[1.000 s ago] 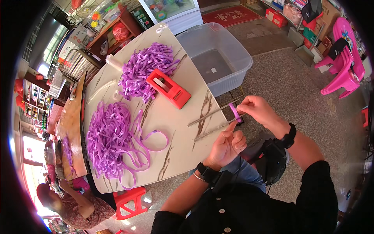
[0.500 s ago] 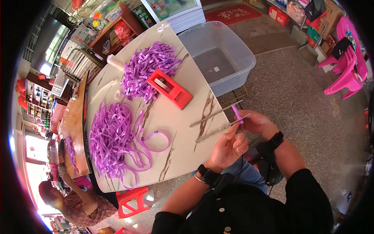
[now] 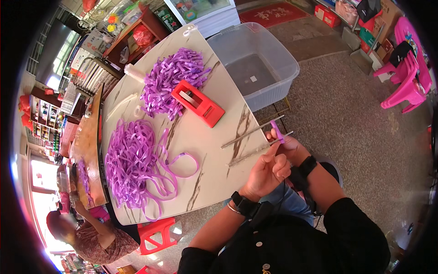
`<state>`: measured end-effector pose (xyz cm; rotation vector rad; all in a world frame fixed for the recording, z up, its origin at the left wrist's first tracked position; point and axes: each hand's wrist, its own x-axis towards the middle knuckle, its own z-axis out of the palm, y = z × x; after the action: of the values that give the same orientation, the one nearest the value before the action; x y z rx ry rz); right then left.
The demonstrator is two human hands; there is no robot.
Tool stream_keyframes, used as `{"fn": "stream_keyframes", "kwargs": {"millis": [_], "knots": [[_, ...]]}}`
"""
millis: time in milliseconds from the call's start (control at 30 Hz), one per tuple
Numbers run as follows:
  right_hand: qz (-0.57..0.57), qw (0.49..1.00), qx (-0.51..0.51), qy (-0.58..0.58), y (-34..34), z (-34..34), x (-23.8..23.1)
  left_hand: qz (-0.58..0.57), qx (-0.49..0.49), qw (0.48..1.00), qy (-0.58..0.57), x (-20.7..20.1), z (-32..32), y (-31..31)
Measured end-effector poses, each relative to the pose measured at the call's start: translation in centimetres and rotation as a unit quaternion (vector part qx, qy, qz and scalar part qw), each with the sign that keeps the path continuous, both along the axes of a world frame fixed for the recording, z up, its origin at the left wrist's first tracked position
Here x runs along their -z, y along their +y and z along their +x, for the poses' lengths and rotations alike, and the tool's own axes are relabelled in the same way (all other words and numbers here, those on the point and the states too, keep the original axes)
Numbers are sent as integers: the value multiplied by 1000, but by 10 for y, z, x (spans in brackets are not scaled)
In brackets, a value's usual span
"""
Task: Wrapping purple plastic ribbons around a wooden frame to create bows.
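Two thin metal rods, a far one and a near one, stick out past the table's right edge. A purple ribbon is wrapped around their outer ends. My left hand has its index finger pressed to the ribbon at the near rod, the other fingers curled. Beyond it, my right hand grips the ribbon from the right, its fingers partly hidden behind the rod ends. A loose heap of long purple ribbon and a pile of purple ribbon loops lie on the table.
A red tape dispenser sits on the marble-patterned table. Past its right edge stands a clear plastic tub. A red stool is at the near left, with another person beside a wooden table. A pink chair stands far right.
My right hand and forearm have moved slightly left, and its fingers now reach up behind the ribbon. My left hand stays almost in place.
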<state>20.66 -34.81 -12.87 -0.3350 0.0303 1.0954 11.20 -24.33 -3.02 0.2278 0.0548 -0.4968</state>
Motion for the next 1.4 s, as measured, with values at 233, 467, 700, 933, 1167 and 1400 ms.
{"fn": "stream_keyframes", "kwargs": {"millis": [233,467,700,933,1167,1400], "knots": [[-444,830,176,-289,-33,15,-64,-15,-2,1000,-13,5,-1,-1],[-600,349,209,-689,-12,-7,-124,5,7,1000,-11,5,-1,3],[-592,504,152,-611,-26,5,-113,-8,3,1000,-10,6,-2,1],[-420,801,-24,-425,-40,37,-82,-13,4,1000,-4,6,-2,1],[-85,990,-24,-108,-17,17,-23,-22,1,999,-23,8,-1,1],[142,985,99,13,12,-5,14,-7,3,1000,-4,4,1,-2]]}}
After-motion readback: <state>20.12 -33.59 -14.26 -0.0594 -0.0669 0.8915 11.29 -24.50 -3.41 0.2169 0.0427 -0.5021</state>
